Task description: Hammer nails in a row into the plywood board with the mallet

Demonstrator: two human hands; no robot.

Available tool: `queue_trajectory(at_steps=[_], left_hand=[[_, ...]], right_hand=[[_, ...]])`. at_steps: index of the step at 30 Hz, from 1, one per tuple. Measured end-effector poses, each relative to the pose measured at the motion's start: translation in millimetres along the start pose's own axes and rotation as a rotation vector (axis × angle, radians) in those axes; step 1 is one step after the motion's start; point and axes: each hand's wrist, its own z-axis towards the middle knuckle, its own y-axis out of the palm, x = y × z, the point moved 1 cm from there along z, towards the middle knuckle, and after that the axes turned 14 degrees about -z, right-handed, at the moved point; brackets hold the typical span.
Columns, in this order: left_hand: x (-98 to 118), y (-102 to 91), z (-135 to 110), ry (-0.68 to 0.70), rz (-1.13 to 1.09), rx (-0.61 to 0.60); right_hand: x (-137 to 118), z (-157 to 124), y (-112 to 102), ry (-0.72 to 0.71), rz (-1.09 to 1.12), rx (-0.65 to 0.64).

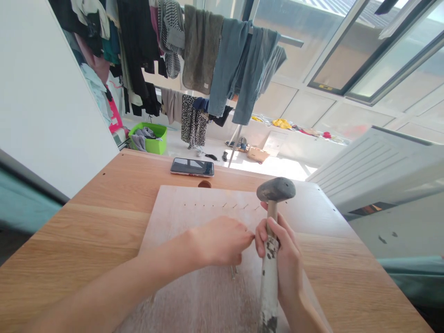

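My right hand (287, 254) is wrapped around the handle of a hammer (275, 189), held head up, with chipped white paint on the lower handle. My left hand (225, 240) is closed over the middle of a pale board (194, 296), its fingertips close to my right fingers. Whatever it may pinch is hidden. Below it, a couple of loose nails (233, 272) show on the board. Along the board's far part runs a row of small dark dots, with several thin nails (235, 206) standing up at its right end.
The board lies on a wooden table (104, 208). A phone (192, 167) rests near the far edge, by a round hole (204, 184). Beyond are hanging clothes (203, 46), a green basket (156, 144) and a white ribbed panel (378, 162) at right.
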Motion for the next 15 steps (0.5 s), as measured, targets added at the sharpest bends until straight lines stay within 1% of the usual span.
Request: queue_trajectory(at_steps=[2,6,8,15], left_hand=[[-1,2.7,1,0.012,0.037,0.011],[2,-1.3,-3,0.076,0.070,0.011],[1,-3.4,-5,0.088,0.074,0.007],[-4,-14.2,-11,-0.027,0.145,0.021]], right_hand=[[1,0,0,0.013,0.007,-0.007],[1,0,1,0.032,0.039,-0.017],[1,0,2,0.031,0.043,-0.020],[1,1,1,0.031,0.030,-0.026]])
